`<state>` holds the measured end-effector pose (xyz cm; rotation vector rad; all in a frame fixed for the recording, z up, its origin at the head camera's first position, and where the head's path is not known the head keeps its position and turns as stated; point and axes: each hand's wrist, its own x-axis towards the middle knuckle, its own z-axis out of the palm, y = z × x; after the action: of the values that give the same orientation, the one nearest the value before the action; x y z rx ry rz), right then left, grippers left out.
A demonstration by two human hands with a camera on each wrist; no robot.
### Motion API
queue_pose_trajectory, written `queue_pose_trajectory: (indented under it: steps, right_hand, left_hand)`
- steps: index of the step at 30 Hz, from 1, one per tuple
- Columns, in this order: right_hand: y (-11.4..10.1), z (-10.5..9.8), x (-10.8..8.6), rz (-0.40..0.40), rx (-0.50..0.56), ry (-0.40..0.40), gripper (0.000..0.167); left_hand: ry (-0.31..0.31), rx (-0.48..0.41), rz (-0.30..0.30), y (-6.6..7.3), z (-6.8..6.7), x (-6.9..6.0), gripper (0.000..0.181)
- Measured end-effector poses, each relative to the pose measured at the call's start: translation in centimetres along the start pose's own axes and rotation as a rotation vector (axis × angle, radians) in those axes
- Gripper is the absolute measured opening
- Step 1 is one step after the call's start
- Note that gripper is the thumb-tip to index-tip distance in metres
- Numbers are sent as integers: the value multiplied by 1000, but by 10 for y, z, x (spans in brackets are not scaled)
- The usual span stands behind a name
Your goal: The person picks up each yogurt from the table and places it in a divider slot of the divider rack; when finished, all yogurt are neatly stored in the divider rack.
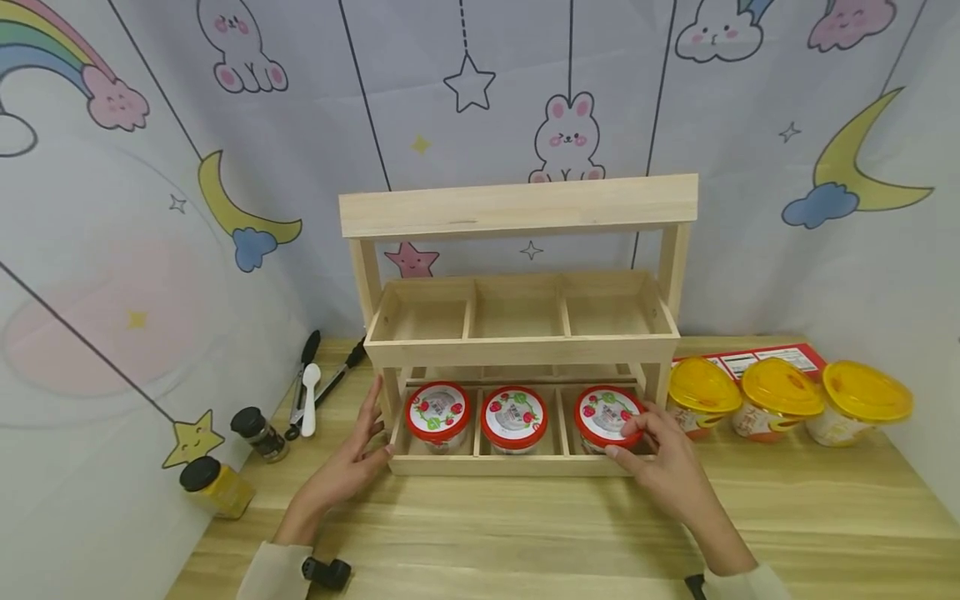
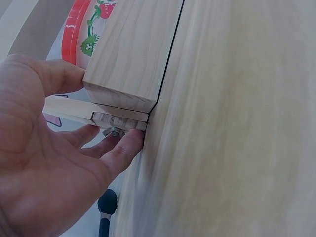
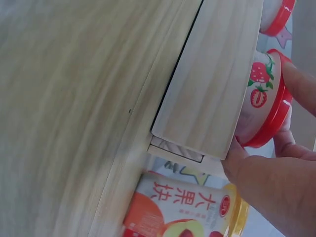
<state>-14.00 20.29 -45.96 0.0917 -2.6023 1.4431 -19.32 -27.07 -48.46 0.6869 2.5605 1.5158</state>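
Note:
A two-tier wooden rack (image 1: 517,352) stands on the table in the head view. Three white cups with red-rimmed strawberry lids sit in its lower tray: a left cup (image 1: 438,412), a middle cup (image 1: 514,418) and a right cup (image 1: 600,410). My right hand (image 1: 670,467) grips the right cup around its red lid (image 3: 276,116), thumb low at the front. At the rack's left end, my left hand (image 1: 341,475) rests against the lower tray. The left wrist view shows its thumb at the tray's corner (image 2: 126,59) and its extended fingers touching the side near a wing nut (image 2: 114,132).
The upper tray (image 1: 521,350) has three compartments. To the right stand three yellow-lidded cups, the nearest to the rack (image 1: 703,387), before a red-edged sheet (image 1: 780,360). On the left lie black-tipped tongs (image 1: 303,371), a white spoon (image 1: 309,400), a dark-capped bottle (image 1: 258,433) and a yellow jar (image 1: 217,487).

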Motion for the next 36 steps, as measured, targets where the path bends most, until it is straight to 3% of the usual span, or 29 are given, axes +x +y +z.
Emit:
queue_pose_trajectory:
  steps: [13, 21, 30, 36]
  right_hand:
    - [0, 0, -3, -51, -61, 40, 43]
    - [1, -4, -4, -19, -4, 24, 48]
    - [3, -18, -14, -77, -12, 93, 45]
    - [6, -30, -20, -16, -37, 134, 52]
  left_hand:
    - [1, 8, -1, -2, 2, 1, 102]
    - [-2, 10, -5, -3, 2, 1, 102]
    - [10, 33, 46, -4, 1, 3, 103]
    - [6, 28, 45, -4, 1, 2, 103]
